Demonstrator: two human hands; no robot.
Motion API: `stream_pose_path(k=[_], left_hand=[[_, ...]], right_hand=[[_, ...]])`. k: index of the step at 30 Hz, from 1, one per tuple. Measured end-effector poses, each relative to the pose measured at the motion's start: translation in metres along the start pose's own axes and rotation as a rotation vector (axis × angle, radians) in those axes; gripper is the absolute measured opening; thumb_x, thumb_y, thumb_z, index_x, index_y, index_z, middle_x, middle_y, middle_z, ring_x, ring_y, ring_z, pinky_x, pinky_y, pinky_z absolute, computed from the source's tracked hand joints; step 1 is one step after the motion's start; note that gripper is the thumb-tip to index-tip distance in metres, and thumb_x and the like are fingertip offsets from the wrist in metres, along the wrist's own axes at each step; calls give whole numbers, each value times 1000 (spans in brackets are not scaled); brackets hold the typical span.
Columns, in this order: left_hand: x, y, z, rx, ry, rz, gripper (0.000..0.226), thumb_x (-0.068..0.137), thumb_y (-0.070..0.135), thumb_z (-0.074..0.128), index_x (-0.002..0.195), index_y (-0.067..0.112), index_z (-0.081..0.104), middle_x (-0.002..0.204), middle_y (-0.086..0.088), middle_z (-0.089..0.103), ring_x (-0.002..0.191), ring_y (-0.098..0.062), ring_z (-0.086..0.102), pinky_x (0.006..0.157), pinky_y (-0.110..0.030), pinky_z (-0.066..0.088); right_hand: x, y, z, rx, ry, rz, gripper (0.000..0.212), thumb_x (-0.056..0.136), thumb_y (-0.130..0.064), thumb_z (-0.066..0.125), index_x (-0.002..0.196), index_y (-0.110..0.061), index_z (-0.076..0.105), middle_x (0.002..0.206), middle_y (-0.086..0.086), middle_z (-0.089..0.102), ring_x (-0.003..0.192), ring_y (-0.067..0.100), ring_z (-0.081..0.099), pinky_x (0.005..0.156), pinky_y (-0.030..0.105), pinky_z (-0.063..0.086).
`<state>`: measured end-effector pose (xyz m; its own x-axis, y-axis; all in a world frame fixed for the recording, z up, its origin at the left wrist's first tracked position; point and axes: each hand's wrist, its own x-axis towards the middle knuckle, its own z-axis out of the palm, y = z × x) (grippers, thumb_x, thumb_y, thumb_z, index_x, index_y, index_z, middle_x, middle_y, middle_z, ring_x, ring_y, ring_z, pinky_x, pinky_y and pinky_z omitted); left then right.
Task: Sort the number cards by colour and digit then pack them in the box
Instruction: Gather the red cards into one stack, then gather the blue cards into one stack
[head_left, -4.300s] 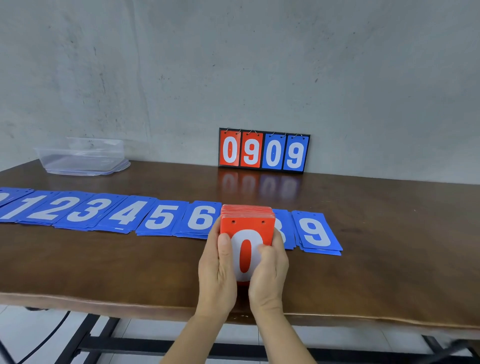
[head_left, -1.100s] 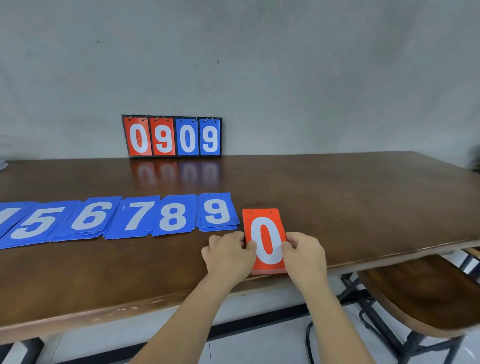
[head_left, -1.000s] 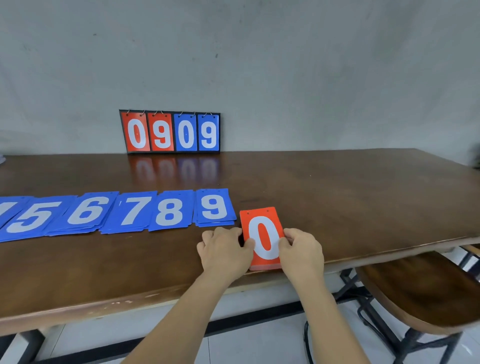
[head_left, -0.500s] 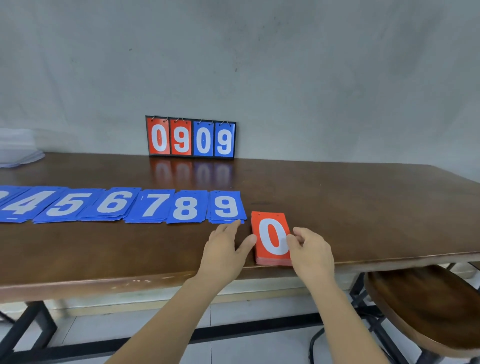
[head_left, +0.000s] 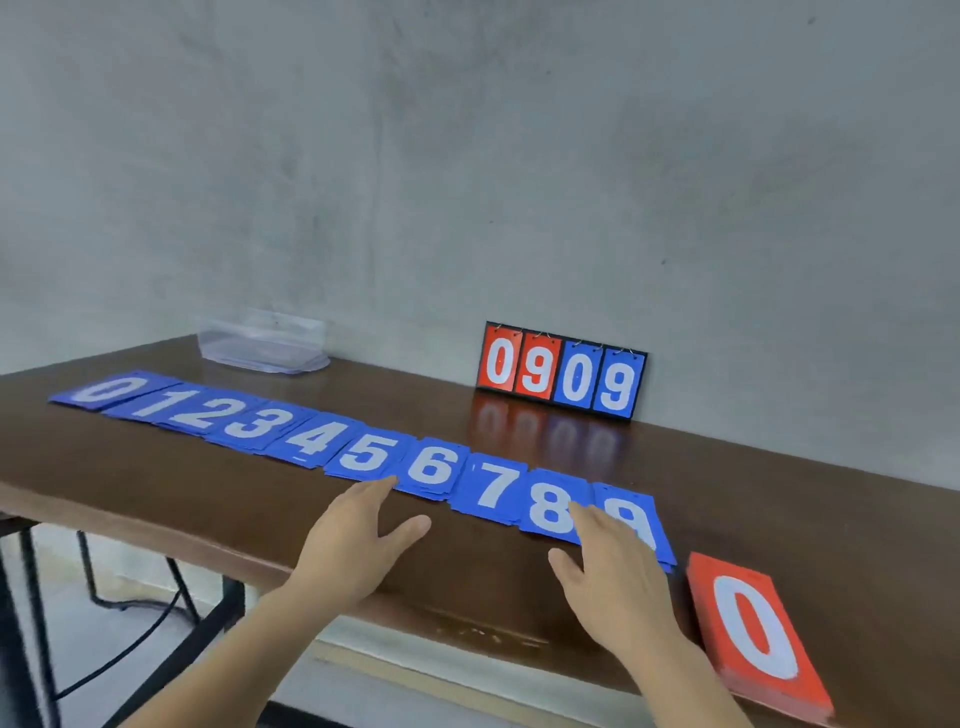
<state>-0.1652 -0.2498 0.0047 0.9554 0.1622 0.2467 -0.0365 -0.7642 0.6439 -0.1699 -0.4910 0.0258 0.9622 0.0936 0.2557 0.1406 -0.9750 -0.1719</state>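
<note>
head-worn view, angled down, close over table (head_left: 779, 493)

Plain, bare workroom (grey concrete wall (head_left: 467, 156), long dark wooden table (head_left: 779, 519))

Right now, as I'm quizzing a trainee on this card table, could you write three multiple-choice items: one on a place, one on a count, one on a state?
1. The red stack lies:
A. left of the row
B. mid-row
C. right of the blue 9

2. Blue piles in the row:
A. six
B. ten
C. twelve

3. The left hand and right hand are:
A. open, holding nothing
B. both gripping the red stack
C. pinching one card

Answers:
1 C, as it sits just past the 9, near the table's front edge.
2 B, as the tops read 0 through 9.
3 A, as the fingers are straight and nothing is gripped.
</note>
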Motion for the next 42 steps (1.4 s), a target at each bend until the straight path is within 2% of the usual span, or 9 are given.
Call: stream_pose_path(k=[7,11,14,18,25,28,33,38,42], left_hand=[[32,-120,-99,73,164,-160,73,86,60,56,146,25,37,145,7,44,127,-11,47,100,-29,43],[57,-191,-152,112,224,-244,74,85,62,56,146,26,36,145,7,44,130,-11,44,102,-29,42],[71,-246,-189,112,273,-307,74,85,61,57,146,26,36,146,7,43,133,-11,41,105,-30,40],[85,-311,-229,136,288,-365,74,85,60,58,146,24,37,145,7,44,133,-10,41,107,-27,37],[104,-381,-260,124,320,-415,73,86,57,58,147,25,34,145,10,42,131,-8,40,105,-22,36],[109,-396,-264,134,337,-405,73,86,58,57,148,27,33,145,13,39,133,-6,37,105,-21,34],[107,-406,-269,157,373,-401,72,87,59,54,148,29,30,145,17,37,132,-4,36,103,-19,35],[95,-403,-273,175,406,-445,72,88,56,56,148,26,32,147,11,38,134,-9,37,107,-25,36],[78,-394,-270,190,426,-492,72,88,57,56,148,24,32,148,7,39,135,-13,37,107,-28,36]], right_hand=[[84,-138,40,43,-77,-158,60,101,-45,38,153,-22,19,158,-3,24,143,17,27,112,32,29],[128,-224,73,44,-93,-253,60,100,-45,37,152,-19,21,154,-2,31,138,18,34,107,32,35],[166,-300,100,80,-133,-306,63,100,-45,39,153,-18,18,157,-1,27,141,18,31,110,32,33],[205,-401,138,107,-169,-392,62,101,-47,36,152,-17,20,153,0,33,138,19,35,110,34,33],[254,-543,194,14,-257,-555,70,100,-55,24,155,-15,9,160,10,15,148,25,10,120,42,8],[270,-577,212,-18,-300,-577,70,101,-55,20,154,-11,11,160,12,14,148,27,10,120,43,6],[278,-602,235,-80,-273,-641,64,102,-50,16,149,-9,29,155,13,29,144,27,23,119,45,7],[252,-601,234,-34,-231,-780,58,102,-44,15,141,-11,41,146,7,43,137,23,34,120,44,12],[214,-584,218,70,-261,-900,63,95,-45,6,126,-13,51,129,3,52,124,19,43,117,42,22]])
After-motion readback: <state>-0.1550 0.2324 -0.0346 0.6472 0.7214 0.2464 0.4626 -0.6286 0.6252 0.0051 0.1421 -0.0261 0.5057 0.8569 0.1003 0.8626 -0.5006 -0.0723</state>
